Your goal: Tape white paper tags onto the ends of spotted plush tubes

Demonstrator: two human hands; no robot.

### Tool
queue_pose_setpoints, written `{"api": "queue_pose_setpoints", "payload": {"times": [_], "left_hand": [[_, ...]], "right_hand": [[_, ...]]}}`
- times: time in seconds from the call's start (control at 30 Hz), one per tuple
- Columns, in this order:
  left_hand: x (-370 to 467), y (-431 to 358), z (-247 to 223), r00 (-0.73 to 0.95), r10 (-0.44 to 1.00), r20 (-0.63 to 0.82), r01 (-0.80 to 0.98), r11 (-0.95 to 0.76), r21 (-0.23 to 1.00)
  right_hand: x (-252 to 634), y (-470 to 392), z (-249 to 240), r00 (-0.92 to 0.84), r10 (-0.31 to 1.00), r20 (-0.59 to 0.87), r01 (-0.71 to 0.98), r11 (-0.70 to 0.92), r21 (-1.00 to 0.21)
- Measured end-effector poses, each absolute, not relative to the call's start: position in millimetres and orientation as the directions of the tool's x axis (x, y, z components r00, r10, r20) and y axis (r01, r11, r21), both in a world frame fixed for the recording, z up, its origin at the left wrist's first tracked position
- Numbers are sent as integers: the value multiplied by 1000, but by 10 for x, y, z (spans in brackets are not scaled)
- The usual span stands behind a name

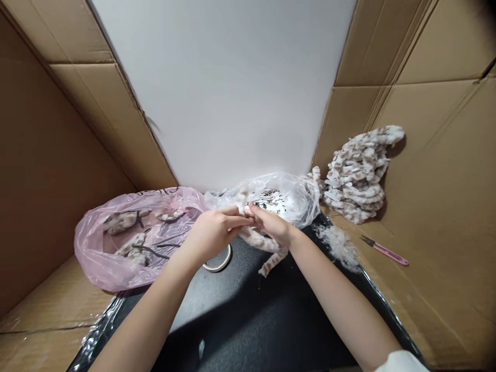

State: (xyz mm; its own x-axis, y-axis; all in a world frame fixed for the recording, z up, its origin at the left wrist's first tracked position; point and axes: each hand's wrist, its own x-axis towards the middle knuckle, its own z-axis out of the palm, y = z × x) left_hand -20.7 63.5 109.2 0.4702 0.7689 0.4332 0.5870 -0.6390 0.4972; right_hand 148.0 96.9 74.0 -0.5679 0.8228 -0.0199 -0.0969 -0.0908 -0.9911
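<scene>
Both hands meet over the black work surface (232, 310), closed on one plush piece (258, 240) of fluffy white fabric with brown stripes. My left hand (217, 230) pinches it from the left, fingertips pointing right. From the other side my right hand (273, 225) grips it, with the thumb on top. A striped strip of the piece hangs below the right hand, and a short end sticks up above the fingers. What lies exactly between the fingertips is hidden. Just behind the hands is a clear plastic bag (298, 206) with many small white flat pieces.
A pink plastic bag (89, 248) at left holds plush pieces and dark strips. A tape ring (219, 266) lies under my left wrist. At right are a heap of striped plush pieces (358, 175), white fluff (339, 245) and pink-handled snips (387, 253). Cardboard walls (437, 170) enclose both sides.
</scene>
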Motion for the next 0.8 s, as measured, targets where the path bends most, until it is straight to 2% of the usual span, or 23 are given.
{"api": "queue_pose_setpoints", "payload": {"times": [0.07, 0.17, 0.27, 0.37, 0.43, 0.5, 0.57, 0.8], "left_hand": [[-211, 659, 1062, 496, 781, 380, 521, -618, 590], [-214, 683, 1056, 514, 780, 358, 456, -602, 655], [-185, 706, 1037, 534, 781, 323, 382, -564, 732], [-116, 765, 939, 348, 885, 310, 181, -388, 904], [-62, 814, 846, 299, 938, 175, -26, -175, 984], [-16, 853, 766, 396, 918, 1, -152, 64, 986], [15, 869, 715, 467, 880, -91, -185, 198, 963], [41, 847, 662, 525, 839, -144, -115, 238, 964]], "right_hand": [[1473, 988, 723, -507, 862, -16, -188, -129, -974], [1464, 990, 746, -392, 916, 87, -334, -54, -941], [1447, 991, 763, -288, 949, 126, -372, 11, -928], [1439, 1009, 737, -229, 962, 150, -370, 56, -927], [1448, 1030, 712, -232, 961, 154, -328, 72, -942], [1474, 1054, 697, -228, 963, 146, -254, 86, -963], [1514, 1080, 700, -197, 970, 142, -196, 103, -975], [1595, 1151, 700, -129, 971, 200, -306, 153, -940]]}}
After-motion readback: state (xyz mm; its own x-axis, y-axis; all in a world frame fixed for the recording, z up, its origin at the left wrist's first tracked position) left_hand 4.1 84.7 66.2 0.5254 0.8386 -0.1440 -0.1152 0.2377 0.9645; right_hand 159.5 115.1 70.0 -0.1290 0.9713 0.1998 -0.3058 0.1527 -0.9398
